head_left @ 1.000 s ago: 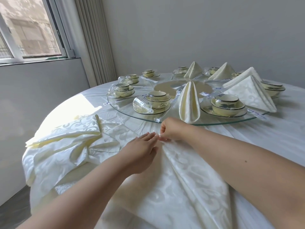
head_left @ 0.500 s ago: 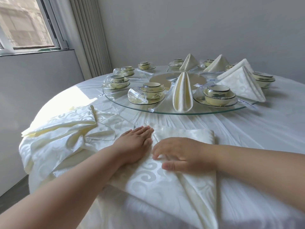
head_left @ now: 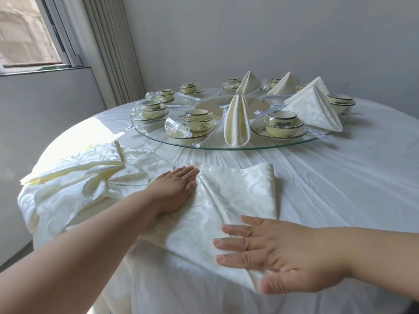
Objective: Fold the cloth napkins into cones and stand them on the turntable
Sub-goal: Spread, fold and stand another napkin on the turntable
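Risk of slipping: the napkin [head_left: 229, 200] lay partly over the near edge of the table [head_left: 340, 177], so its hanging corner could have dragged the folded layers off once a palm lifted.
Risk of a lost crease: the damask looked slick, and an uneven sweep could have skewed the diagonal fold and left a cone that would not stand.
Left hand [head_left: 174, 191]: flat, fingers straight and together, pressing the napkin's left edge, nearer the turntable [head_left: 204, 145].
Right hand [head_left: 281, 254]: flat, fingers slightly spread, pressing the near corner, farther from the turntable.
Napkin: between the two hands, just short of the turntable.
Spare napkins [head_left: 74, 175]: heaped left of the turntable.
Finished cones [head_left: 237, 121]: five appeared to stand on the turntable.
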{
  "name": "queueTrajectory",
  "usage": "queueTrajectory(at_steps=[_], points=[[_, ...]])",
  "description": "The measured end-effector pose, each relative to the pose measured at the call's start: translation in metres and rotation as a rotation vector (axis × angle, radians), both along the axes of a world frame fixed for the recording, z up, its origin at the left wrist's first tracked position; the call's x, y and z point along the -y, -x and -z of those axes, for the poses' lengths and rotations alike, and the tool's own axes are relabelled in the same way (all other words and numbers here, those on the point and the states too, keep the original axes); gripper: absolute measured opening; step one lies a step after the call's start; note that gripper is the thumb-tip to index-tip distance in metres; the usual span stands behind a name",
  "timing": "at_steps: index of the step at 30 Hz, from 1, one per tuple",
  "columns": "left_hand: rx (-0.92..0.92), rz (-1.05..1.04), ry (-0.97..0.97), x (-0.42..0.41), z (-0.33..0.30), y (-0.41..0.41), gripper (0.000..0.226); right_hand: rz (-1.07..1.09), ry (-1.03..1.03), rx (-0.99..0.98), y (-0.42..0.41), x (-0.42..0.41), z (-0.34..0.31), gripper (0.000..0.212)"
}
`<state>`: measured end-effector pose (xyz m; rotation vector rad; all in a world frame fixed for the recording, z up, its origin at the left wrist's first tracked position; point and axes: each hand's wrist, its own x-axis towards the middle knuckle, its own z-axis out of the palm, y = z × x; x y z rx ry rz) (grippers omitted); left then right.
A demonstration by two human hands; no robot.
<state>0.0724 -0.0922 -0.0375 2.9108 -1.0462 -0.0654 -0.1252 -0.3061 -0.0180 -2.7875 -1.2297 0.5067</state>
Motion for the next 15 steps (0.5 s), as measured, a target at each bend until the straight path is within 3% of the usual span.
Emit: queueTrajectory(at_steps=[3,5,8,11,15], points=[[-0.002,-0.006,-0.002,-0.001,0.0,0.0,0.051,0.014,-0.114,-0.092,0.009,0.004,-0.009,0.072],[0.005,-0.006,-0.003,-0.001,0.0,0.002,0.051,0.123,-0.296,-0.124,0.005,0.007,-0.022,0.058],[0.001,-0.011,0.014,-0.001,0.0,0.002,0.052,0.409,-0.548,0.05,-0.023,0.007,-0.045,0.028],[-0.011,-0.048,0.069,0.0,-0.006,0.004,0.056,0.654,-0.513,0.214,-0.077,0.003,-0.057,0.014],[0.118,-0.337,0.175,-0.001,-0.024,0.016,0.06,0.925,-0.239,0.172,-0.142,0.003,-0.042,0.038]])
